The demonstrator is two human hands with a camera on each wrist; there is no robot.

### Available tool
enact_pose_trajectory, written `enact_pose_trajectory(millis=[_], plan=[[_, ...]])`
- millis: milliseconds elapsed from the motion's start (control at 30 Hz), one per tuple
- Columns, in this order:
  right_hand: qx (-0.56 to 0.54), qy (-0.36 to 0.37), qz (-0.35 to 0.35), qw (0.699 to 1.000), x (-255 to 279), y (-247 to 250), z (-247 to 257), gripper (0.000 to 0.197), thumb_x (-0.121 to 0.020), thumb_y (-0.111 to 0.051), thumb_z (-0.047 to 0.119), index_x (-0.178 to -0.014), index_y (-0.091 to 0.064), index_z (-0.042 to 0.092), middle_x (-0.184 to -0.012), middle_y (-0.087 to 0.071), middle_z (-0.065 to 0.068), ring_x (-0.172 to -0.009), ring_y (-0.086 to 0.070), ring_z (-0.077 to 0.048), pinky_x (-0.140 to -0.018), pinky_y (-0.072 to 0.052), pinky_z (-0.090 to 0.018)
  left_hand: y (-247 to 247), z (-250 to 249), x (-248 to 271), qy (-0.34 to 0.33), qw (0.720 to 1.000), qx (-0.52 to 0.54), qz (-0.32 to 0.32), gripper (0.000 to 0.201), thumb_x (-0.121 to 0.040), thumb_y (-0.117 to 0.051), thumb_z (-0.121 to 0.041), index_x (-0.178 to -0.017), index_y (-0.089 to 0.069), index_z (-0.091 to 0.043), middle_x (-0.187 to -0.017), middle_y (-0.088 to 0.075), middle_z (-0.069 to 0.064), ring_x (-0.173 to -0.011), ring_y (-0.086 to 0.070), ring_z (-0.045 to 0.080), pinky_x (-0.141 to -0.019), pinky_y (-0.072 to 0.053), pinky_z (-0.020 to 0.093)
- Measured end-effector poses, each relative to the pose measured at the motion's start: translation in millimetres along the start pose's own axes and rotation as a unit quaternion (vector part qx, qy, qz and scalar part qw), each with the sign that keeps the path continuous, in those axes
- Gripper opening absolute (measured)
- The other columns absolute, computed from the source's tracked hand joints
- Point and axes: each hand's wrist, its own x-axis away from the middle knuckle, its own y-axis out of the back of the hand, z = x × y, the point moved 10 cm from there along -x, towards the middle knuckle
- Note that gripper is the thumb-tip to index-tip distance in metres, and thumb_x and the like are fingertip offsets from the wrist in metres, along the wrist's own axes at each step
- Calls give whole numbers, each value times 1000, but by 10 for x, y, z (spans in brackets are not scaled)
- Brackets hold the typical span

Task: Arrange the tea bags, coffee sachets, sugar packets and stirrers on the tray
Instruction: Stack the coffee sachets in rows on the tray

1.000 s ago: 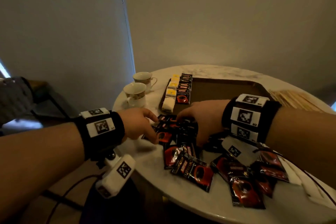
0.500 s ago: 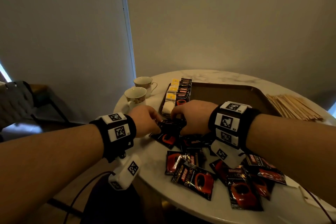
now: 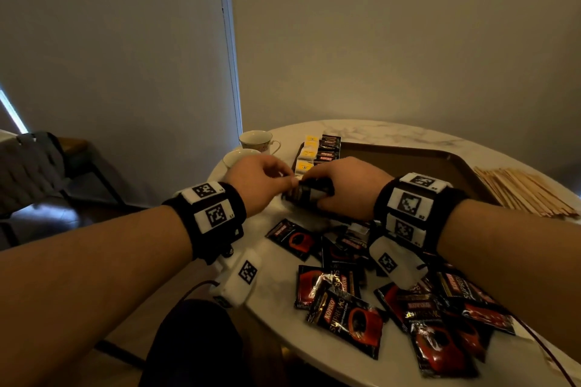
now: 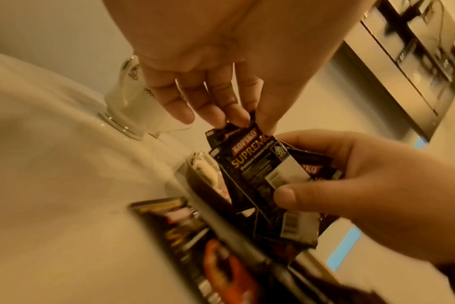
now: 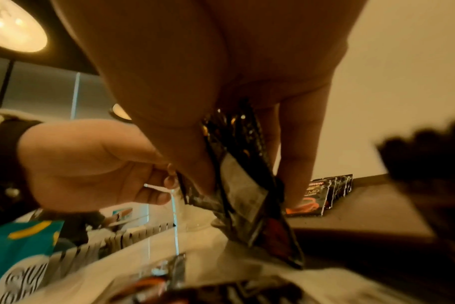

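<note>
Right hand (image 3: 342, 185) grips a sachet stack (image 4: 268, 179); left hand (image 3: 257, 182) pinches its top edge, the tray (image 3: 440, 163) just beyond both.

Walls: plain pale walls (image 3: 393, 34) fill the upper half of the head view, meeting at a corner left of centre.
Corner strip: a light vertical strip (image 3: 231, 50) runs down that corner to the table's far edge.
Table: a round white marble-look top (image 3: 386, 132) fills the lower right of the frame.
Chair: a dark woven-back chair (image 3: 28, 163) stands at the left edge, with a brown seat behind it.
Window light: a thin bright bluish streak (image 3: 12, 110) slants at the far left.
Floor: pale, dim flooring (image 3: 122, 342) shows at lower left.
Ceiling lamp: a glowing round lamp (image 5: 13, 26) sits in the upper left of the right wrist view.
Light: dim and warm overall.
</note>
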Motion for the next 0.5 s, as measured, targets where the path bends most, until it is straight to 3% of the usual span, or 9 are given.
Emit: enact_pose_trajectory(millis=[133,233,300,367,433,500], plan=[[-116,-31,-50,991,1,188,-188,54,-92,-71,22,-142,-56,37,-119,-63,9,-96,-60,-9,-83,-51,-25,100,-39,-112,5,994,99,-49,24,-88,-77,-42,-109,-73,-32,-95,-70,0,-86,-64,16,-79,-53,36],[-255,-36,-63,964,-39,246,-358,50,-90,-75,19,-136,-60,33,-118,-68,9,-99,-66,-11,-92,-56,-32,48,-70,-184,23,982,182,-54,27,-92,-74,-39,-117,-70,-30,-112,-68,0,-100,-64,14,-90,-55,40],[-379,-41,-57,923,-79,219,-453,45,-90,-75,13,-129,-62,32,-115,-72,4,-100,-72,-16,-94,-59,-42,-81,-151,-227,22,971,235,-29,31,-99,-67,-28,-129,-63,-29,-121,-67,2,-106,-66,16,-92,-59,44],[-495,-42,-65,865,-127,196,-532,43,-91,-69,3,-127,-64,25,-114,-74,-4,-97,-75,-22,-88,-62,-45,-211,-251,-312,9,963,269,-11,37,-103,-59,-17,-138,-56,-28,-121,-68,3,-105,-70,18,-85,-63,41],[-589,-52,-76,803,-154,153,-603,43,-91,-61,-5,-126,-64,21,-115,-73,-11,-92,-76,-25,-76,-64,-42,-322,-362,-386,2,961,276,-4,37,-105,-54,-11,-139,-55,-25,-121,-69,4,-100,-71,17,-77,-63,34],[-629,-59,-82,770,-192,75,-688,47,-90,-54,-8,-128,-63,19,-117,-71,-16,-95,-74,-32,-74,-63,-44,-451,-412,-492,3,967,255,8,31,-105,-52,-9,-131,-60,-24,-122,-69,7,-103,-71,21,-84,-63,39]])
